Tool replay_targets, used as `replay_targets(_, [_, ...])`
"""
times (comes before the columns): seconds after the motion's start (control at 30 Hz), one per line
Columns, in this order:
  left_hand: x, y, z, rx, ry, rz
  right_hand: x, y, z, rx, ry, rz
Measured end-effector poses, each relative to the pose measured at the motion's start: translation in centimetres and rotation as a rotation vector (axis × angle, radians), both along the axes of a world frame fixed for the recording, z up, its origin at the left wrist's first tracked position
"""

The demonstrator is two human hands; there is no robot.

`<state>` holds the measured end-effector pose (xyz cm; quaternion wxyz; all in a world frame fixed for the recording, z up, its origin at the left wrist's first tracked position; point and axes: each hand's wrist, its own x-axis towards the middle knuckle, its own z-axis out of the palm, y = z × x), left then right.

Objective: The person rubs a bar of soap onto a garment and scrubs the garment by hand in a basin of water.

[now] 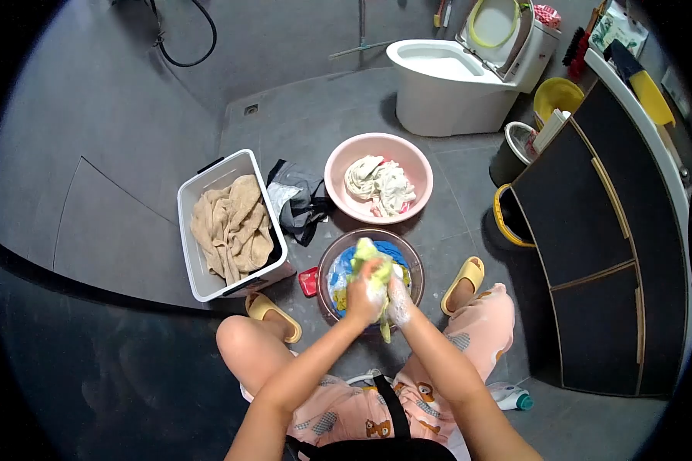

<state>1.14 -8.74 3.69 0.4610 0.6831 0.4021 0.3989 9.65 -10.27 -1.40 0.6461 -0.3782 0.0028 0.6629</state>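
Over a dark basin (324, 257) on the floor, my left hand (364, 298) and my right hand (399, 302) are close together, closed around a soapy yellow-green cloth (367, 252). White lather coats my right hand and parts of the cloth. One end of the cloth hangs below my hands, near the basin's front rim. Blue fabric (342, 269) with yellow patches lies in the basin beneath. My fingertips are partly hidden by the cloth and foam. A small red item (307, 282) sits on the floor just left of the basin.
A pink basin (334, 188) with white wet clothes (380, 184) stands behind. At left is a white bin (188, 253) holding a brown towel (234, 230); dark clothing (304, 203) lies beside it. A toilet (454, 100), dark cabinet (592, 253) and bottle (509, 396) are around.
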Motion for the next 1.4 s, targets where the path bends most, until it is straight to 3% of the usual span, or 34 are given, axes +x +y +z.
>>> replay_targets(0.03, [0.0, -1.1, 0.2, -0.034, 0.152, -0.068, 0.2, 0.2, -0.3, 0.009, 0.056, 0.013])
replay_targets(0.07, [0.2, -2.0, 0.4, 0.171, 0.145, -0.098, 0.5, 0.3, -0.7, 0.018, 0.111, 0.027])
replay_targets(0.13, [0.6, -3.2, 0.2, 0.331, 0.119, -0.167, 1.2, 0.6, -1.5, 0.036, 0.220, 0.058])
replay_targets(0.2, [0.3, -1.0, -3.6, 0.145, 0.260, -0.044, 1.6, 0.5, -10.1, 0.587, 0.038, 0.069])
replay_targets(0.23, [-0.1, 1.5, -6.9, -0.028, 0.110, 0.069, -0.9, 0.3, -1.7, -0.183, -0.297, 0.030])
replay_targets(0.27, [-1.0, 3.7, -5.9, 0.035, 0.153, 0.113, -1.9, 0.1, 0.0, -0.036, -0.332, -0.048])
replay_targets(0.33, [-1.0, 4.6, -3.5, 0.085, 0.398, 0.235, -1.5, 0.5, 1.0, -0.050, -0.235, -0.002])
replay_targets(0.43, [-1.0, 5.5, -4.0, 0.073, 0.352, 0.283, -1.0, 0.9, 3.6, 0.117, 0.183, 0.095])
replay_targets(0.53, [-2.5, 7.7, -3.4, -0.400, 0.385, -0.131, 0.1, 1.2, 0.3, 0.064, 0.183, 0.059])
replay_targets(0.57, [-2.8, 7.4, -3.0, -0.727, 0.063, -0.151, 0.3, 1.2, -1.0, 0.073, 0.177, 0.077])
replay_targets(0.6, [-3.4, 8.3, -2.7, -0.741, 0.245, -0.267, 0.3, 1.1, -0.8, 0.082, 0.107, 0.084])
replay_targets(0.67, [-3.7, 8.1, -2.3, -0.577, 0.319, -0.300, 0.3, 0.9, -0.2, 0.103, -0.036, 0.099])
replay_targets(0.77, [-3.3, 7.9, -5.0, -0.437, -0.056, -0.080, 0.8, 0.5, 1.8, 0.044, -0.030, 0.002])
replay_targets(0.87, [-2.0, 5.9, -3.6, -0.113, -0.019, 0.053, 0.9, 0.2, 0.5, 0.018, 0.040, -0.011])
replay_targets(0.9, [-1.5, 4.9, -4.4, -0.019, -0.094, 0.021, 0.9, 0.2, 0.2, 0.013, 0.083, -0.013])
replay_targets(1.0, [0.1, 0.2, -1.5, -0.033, 0.021, -0.073, 1.7, 0.7, -0.2, 0.043, 0.196, 0.092])
replay_targets(1.07, [1.0, -1.7, -2.1, 0.188, 0.037, -0.086, 3.0, 1.3, -3.0, 0.167, 0.302, 0.196])
replay_targets(1.17, [1.0, -1.2, -2.7, 0.274, 0.288, -0.063, 2.2, 1.0, -6.3, 0.462, 0.170, 0.153])
replay_targets(1.2, [0.7, 0.0, -3.1, 0.270, 0.295, 0.042, 1.7, 1.0, -7.1, 0.592, 0.112, 0.133])
replay_targets(1.23, [0.0, 2.4, -4.5, 0.164, 0.231, 0.130, -0.3, 0.8, -1.6, 0.059, -0.068, 0.005])
replay_targets(1.27, [-0.4, 4.3, -5.7, 0.055, 0.163, 0.215, -1.2, 0.6, -0.2, 0.112, -0.133, -0.015])
replay_targets(1.4, [-0.8, 5.5, -4.8, -0.028, 0.374, 0.251, -0.4, 0.8, -0.3, 0.141, -0.003, 0.051])
